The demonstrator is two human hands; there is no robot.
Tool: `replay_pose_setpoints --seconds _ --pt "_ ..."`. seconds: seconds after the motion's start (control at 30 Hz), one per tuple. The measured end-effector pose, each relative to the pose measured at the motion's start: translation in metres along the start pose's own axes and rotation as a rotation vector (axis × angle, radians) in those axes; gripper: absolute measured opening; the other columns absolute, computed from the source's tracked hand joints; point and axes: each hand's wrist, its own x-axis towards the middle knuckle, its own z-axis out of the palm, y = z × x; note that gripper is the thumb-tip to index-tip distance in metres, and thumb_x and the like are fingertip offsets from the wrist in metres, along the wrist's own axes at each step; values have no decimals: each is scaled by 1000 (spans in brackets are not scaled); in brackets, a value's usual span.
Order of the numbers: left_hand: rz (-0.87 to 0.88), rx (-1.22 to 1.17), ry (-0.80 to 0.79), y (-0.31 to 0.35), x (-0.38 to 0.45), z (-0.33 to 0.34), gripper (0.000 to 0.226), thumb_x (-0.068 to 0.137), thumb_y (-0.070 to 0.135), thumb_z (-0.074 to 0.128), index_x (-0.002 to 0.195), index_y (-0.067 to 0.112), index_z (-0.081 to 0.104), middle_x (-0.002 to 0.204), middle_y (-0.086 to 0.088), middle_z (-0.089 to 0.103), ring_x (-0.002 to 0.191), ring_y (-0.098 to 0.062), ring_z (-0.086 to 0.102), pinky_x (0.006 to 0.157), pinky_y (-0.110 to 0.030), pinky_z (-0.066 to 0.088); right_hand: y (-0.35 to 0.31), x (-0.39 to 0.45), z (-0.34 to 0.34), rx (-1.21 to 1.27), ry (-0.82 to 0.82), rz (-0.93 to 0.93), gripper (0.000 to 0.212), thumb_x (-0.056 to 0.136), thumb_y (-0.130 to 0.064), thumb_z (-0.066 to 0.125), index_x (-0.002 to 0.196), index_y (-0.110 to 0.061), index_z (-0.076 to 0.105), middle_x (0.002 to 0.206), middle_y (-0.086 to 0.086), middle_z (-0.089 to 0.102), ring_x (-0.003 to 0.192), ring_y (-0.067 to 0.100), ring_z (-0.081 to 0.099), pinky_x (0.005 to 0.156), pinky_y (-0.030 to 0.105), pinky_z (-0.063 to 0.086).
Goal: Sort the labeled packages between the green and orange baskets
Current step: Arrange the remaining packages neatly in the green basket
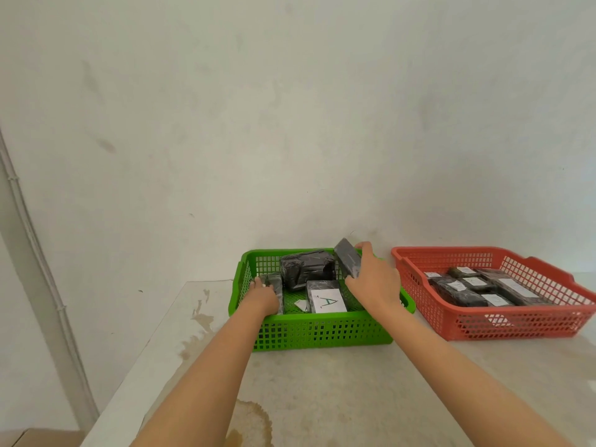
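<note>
In the green basket (322,330), a tilted package (347,258) at two o'clock was gripped by the right hand (374,275), seemingly for label checking; another package (274,285) at nine o'clock was held by the left hand (264,293). The orange basket (516,324) stood at three o'clock, holding labeled packages.

Two bare forearms; left hand (264,293), right hand (374,279); seemingly no sleeves, jewellery.

A pale, stained table (322,398) bears the green basket (322,330); the orange basket (516,321) stands just beside it.
</note>
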Motion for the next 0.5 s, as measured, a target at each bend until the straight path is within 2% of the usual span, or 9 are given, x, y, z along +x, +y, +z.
replay_pose_setpoints --seconds 0.07,0.1,0.17,0.2,0.27,0.33,0.4,0.43,0.5 --pt "48 -180 95 4 -6 -5 43 103 13 26 140 -5 40 150 -25 34 141 -38 28 117 -41 23 -8 -1 -2 61 73 -80 60 75 -20 65 130 -21 42 100 4 70 86 25 63 70 38 53" --pt "66 -346 154 4 -8 -8 42 104 16 27 133 -6 49 142 -24 45 133 -35 40 112 -38 30 -12 -2 -2 87 106 -121 59 75 -20 65 130 -21 44 101 4 70 86 24 60 68 36 52" --pt "142 -664 274 9 -14 -17 45 104 26 30 128 -2 56 138 -19 52 128 -31 48 107 -36 35 -23 -3 -2 120 150 -193 57 77 -21 68 130 -22 48 102 3 69 87 22 57 68 35 51" --pt "182 -824 280 13 -16 -22 49 104 33 30 130 2 57 139 -15 53 128 -30 49 108 -37 37 -29 -5 0 136 152 -226 57 78 -20 68 130 -23 48 103 2 69 87 21 56 70 36 51" --pt "235 -1148 128 22 -21 -29 59 99 50 34 136 7 51 138 -13 54 126 -32 51 105 -41 43 -41 -10 7 166 128 -296 58 80 -19 69 133 -24 46 107 0 67 92 18 55 77 37 52" --pt "220 -1395 -58 31 -26 -33 64 92 60 40 135 13 46 131 -12 55 117 -34 57 91 -39 52 -50 -16 16 148 98 -389 59 82 -22 69 135 -25 45 115 -2 64 101 17 54 86 34 47" --pt "200 -1516 -115 33 -28 -32 55 89 59 48 123 17 51 120 -9 58 104 -28 62 76 -35 56 -53 -20 22 164 29 -469 62 82 -33 68 138 -30 40 125 -8 60 111 14 50 92 31 39" --pt "188 -1557 -99 31 -28 -31 51 90 56 50 119 14 55 116 -8 61 98 -26 64 72 -33 56 -53 -22 23 247 -62 -477 66 81 -41 67 139 -35 36 129 -11 57 115 11 49 95 30 36" --pt "159 -1616 -38 23 -24 -25 46 94 47 49 119 9 60 105 -8 68 92 -23 66 72 -33 56 -52 -26 21 583 -319 -403 68 81 -51 66 139 -44 29 133 -16 56 116 0 51 98 22 35"
